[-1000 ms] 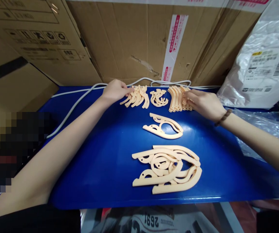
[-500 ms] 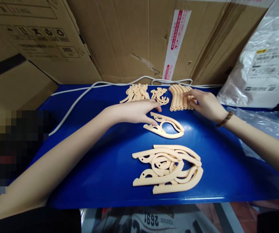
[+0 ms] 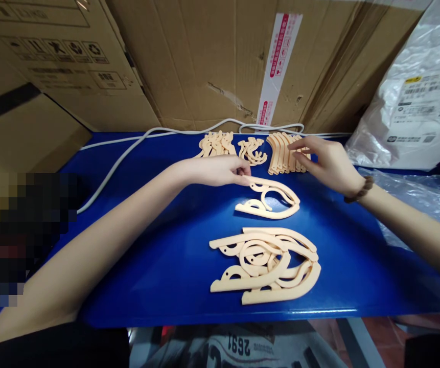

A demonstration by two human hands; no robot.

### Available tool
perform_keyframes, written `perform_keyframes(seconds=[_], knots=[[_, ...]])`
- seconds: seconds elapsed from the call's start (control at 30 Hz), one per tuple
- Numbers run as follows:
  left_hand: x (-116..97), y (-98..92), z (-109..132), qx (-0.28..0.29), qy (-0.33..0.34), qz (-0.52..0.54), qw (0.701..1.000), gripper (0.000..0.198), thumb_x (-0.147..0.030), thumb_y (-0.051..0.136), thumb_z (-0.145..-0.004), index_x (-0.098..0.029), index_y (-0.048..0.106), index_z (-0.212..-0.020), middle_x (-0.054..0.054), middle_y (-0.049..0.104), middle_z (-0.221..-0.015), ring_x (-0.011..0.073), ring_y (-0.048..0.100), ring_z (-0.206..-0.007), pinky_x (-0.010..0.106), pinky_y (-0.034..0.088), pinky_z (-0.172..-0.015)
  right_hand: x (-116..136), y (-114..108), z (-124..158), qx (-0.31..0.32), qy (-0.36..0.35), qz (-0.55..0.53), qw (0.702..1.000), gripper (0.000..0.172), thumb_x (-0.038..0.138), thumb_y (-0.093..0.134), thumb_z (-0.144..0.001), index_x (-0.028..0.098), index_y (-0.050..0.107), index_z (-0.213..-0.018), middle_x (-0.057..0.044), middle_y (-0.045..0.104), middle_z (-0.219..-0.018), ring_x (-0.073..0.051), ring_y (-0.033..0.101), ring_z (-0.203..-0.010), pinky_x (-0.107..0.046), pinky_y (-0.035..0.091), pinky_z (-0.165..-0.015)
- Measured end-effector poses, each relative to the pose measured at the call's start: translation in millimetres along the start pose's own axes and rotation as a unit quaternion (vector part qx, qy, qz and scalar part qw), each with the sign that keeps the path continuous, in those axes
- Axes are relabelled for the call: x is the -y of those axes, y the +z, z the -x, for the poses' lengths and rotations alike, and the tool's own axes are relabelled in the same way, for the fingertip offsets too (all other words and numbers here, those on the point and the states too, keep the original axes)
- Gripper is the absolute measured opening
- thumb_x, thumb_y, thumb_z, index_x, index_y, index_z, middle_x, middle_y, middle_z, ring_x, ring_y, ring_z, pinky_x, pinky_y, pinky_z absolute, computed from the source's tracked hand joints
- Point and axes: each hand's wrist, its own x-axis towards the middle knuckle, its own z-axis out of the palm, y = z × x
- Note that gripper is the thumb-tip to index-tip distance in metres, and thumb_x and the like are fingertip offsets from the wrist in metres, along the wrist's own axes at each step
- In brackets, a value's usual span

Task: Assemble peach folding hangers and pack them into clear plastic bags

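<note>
My left hand (image 3: 223, 170) pinches the far arm tip of a beige folding clothes hanger (image 3: 291, 210), its two arms folded together and pointing left. My right hand (image 3: 321, 161) hovers by a row of curved beige hanger arms (image 3: 281, 153), thumb and fingers apart with nothing between them. Between the hands lies a small heap of beige hooks (image 3: 253, 151). Left of the hooks, partly behind my left hand, is a pile of beige hanger pieces (image 3: 217, 143). Nearer the front edge, several folded hangers (image 3: 265, 266) lie stacked and overlapping.
Cardboard boxes (image 3: 204, 61) stand along the back of the blue table (image 3: 158, 255). A white cable (image 3: 118, 171) runs along the back and left. A white plastic parcel (image 3: 407, 102) stands at the right, with clear plastic wrap (image 3: 407, 209) before it.
My left hand has closed on the single folded hanger, which has shifted right. My right hand has drawn slightly away from the row of hanger arms.
</note>
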Motion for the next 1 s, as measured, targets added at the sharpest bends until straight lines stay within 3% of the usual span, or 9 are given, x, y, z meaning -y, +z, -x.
perform_keyframes(seconds=[0.13, 0.27, 0.37, 0.5, 0.6, 0.7, 0.77, 0.87, 1.0], knots=[[-17.2, -1.0, -1.5, -0.087, -0.011, 0.193, 0.977, 0.014, -0.027, 0.057, -0.091, -0.015, 0.065, -0.094, 0.006, 0.07, -0.092, 0.015, 0.063, -0.081, 0.022, 0.043, -0.064, 36.8, -4.0, -3.0, 0.043, 0.025, -0.2, 0.978, 0.031, 0.051, 0.064, -0.09, 0.024, 0.071, -0.103, -0.004, 0.075, -0.092, -0.021, 0.069, -0.08, -0.032, 0.051, -0.066], [-29.5, -1.5, -8.3, -0.212, -0.001, 0.358, 0.91, 0.014, -0.02, 0.053, -0.096, -0.015, 0.066, -0.095, 0.006, 0.07, -0.096, 0.0135, 0.065, -0.083, 0.024, 0.047, -0.073, 48.9, -10.8, -14.2, -0.001, 0.041, -0.249, 0.968, 0.031, 0.053, 0.068, -0.087, 0.024, 0.072, -0.1, -0.003, 0.074, -0.09, -0.02, 0.065, -0.077, -0.032, 0.05, -0.066], [-32.7, -6.7, -14.2, -0.285, 0.011, 0.368, 0.885, 0.022, -0.021, 0.047, -0.101, -0.015, 0.066, -0.093, 0.004, 0.068, -0.094, 0.016, 0.067, -0.091, 0.027, 0.05, -0.08, 49.7, -20.8, -23.8, -0.055, 0.047, -0.16, 0.985, 0.029, 0.051, 0.064, -0.091, 0.024, 0.071, -0.101, -0.004, 0.074, -0.091, -0.021, 0.064, -0.076, -0.036, 0.05, -0.072], [-38.1, -14.1, -18.0, -0.322, 0.023, 0.301, 0.897, 0.025, -0.024, 0.046, -0.104, -0.015, 0.065, -0.091, 0.002, 0.066, -0.093, 0.0183, 0.067, -0.098, 0.023, 0.048, -0.076, 57.2, -31.9, -33.4, -0.093, 0.022, 0.09, 0.991, 0.038, 0.046, 0.043, -0.102, 0.019, 0.066, -0.114, -0.012, 0.071, -0.1, -0.03, 0.064, -0.099, -0.043, 0.047, -0.087], [-41.7, -14.7, -19.3, -0.359, 0.032, 0.218, 0.907, 0.016, -0.022, 0.057, -0.098, -0.015, 0.064, -0.086, 0.0, 0.064, -0.081, 0.016, 0.068, -0.085, 0.021, 0.045, -0.07, 60.3, -35.6, -40.1, -0.052, -0.003, 0.212, 0.976, 0.045, 0.038, 0.025, -0.107, 0.014, 0.063, -0.113, -0.017, 0.068, -0.104, -0.033, 0.059, -0.113, -0.045, 0.044, -0.093], [-39.5, -12.7, -20.0, -0.372, 0.047, 0.146, 0.915, 0.019, -0.021, 0.062, -0.095, -0.014, 0.063, -0.077, -0.002, 0.061, -0.068, 0.013, 0.065, -0.07, 0.021, 0.042, -0.065, 54.8, -36.8, -45.9, 0.023, -0.036, 0.233, 0.972, 0.032, 0.024, 0.03, -0.103, 0.014, 0.061, -0.102, -0.017, 0.067, -0.097, -0.03, 0.06, -0.106, -0.042, 0.044, -0.09], [-32.2, -13.3, -19.2, -0.379, 0.057, 0.12, 0.916, 0.02, -0.022, 0.065, -0.093, -0.014, 0.064, -0.075, -0.002, 0.06, -0.065, 0.0127, 0.063, -0.066, 0.022, 0.041, -0.063, 48.0, -38.0, -47.7, 0.043, -0.04, 0.191, 0.98, 0.023, 0.025, 0.039, -0.099, 0.017, 0.059, -0.092, -0.013, 0.065, -0.087, -0.026, 0.061, -0.091, -0.039, 0.045, -0.082], [-9.5, -20.4, -15.5, -0.409, 0.045, 0.11, 0.905, 0.014, -0.02, 0.072, -0.085, -0.015, 0.065, -0.074, -0.001, 0.062, -0.066, 0.0128, 0.061, -0.065, 0.023, 0.041, -0.063, 38.6, -43.0, -46.1, 0.028, -0.015, 0.084, 0.996, 0.026, 0.03, 0.04, -0.1, 0.02, 0.057, -0.082, -0.006, 0.061, -0.072, -0.018, 0.056, -0.067, -0.032, 0.042, -0.067], [33.7, -33.0, -11.5, -0.403, -0.081, 0.16, 0.897, 0.013, -0.026, 0.074, -0.081, -0.017, 0.068, -0.073, -0.001, 0.057, -0.058, 0.0116, 0.052, -0.056, 0.024, 0.036, -0.055, 34.8, -52.2, -41.8, 0.052, 0.069, -0.161, 0.983, 0.028, 0.025, 0.042, -0.102, 0.021, 0.064, -0.085, 0.001, 0.06, -0.067, -0.011, 0.05, -0.058, -0.026, 0.038, -0.058]])
